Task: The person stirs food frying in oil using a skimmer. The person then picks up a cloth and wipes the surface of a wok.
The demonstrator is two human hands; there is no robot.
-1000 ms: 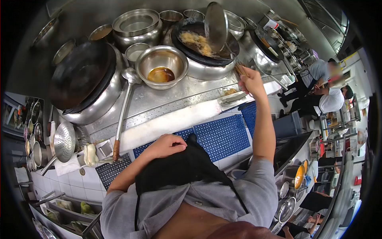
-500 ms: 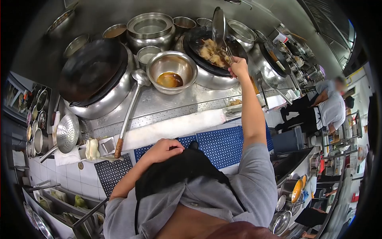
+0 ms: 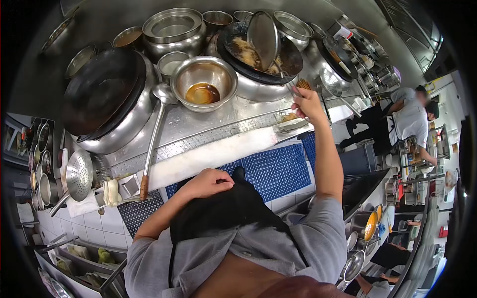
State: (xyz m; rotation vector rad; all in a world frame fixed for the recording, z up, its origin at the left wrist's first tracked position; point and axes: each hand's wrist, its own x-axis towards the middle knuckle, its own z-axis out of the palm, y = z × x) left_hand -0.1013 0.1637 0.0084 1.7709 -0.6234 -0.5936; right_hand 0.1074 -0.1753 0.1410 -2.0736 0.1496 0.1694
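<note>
My right hand (image 3: pixel 309 106) is closed around the thin metal handle of a round strainer (image 3: pixel 263 40). The strainer's bowl is tilted up on edge over a black wok (image 3: pixel 293 62) at the back. Browned pieces of frying food (image 3: pixel 244 52) lie in dark, bubbling oil, partly hidden behind the strainer. My left hand (image 3: pixel 207 184) rests against my black apron (image 3: pixel 228 213) with its fingers loosely curled and nothing visible in them. Left of that wok, a steel bowl (image 3: pixel 181 82) on the counter holds some brown liquid (image 3: pixel 202 93).
Another black wok (image 3: pixel 104 92) sits on the left burner. A long-handled ladle (image 3: pixel 154 126) lies across the counter's front edge, near a perforated skimmer (image 3: pixel 79 176). Lidded steel pots (image 3: pixel 174 25) line the back. A person (image 3: pixel 410 116) stands at the right.
My right hand has drawn down and right, toward me, and the strainer has turned so more of its round face shows. The view has shifted a little. My left hand stays at the apron.
</note>
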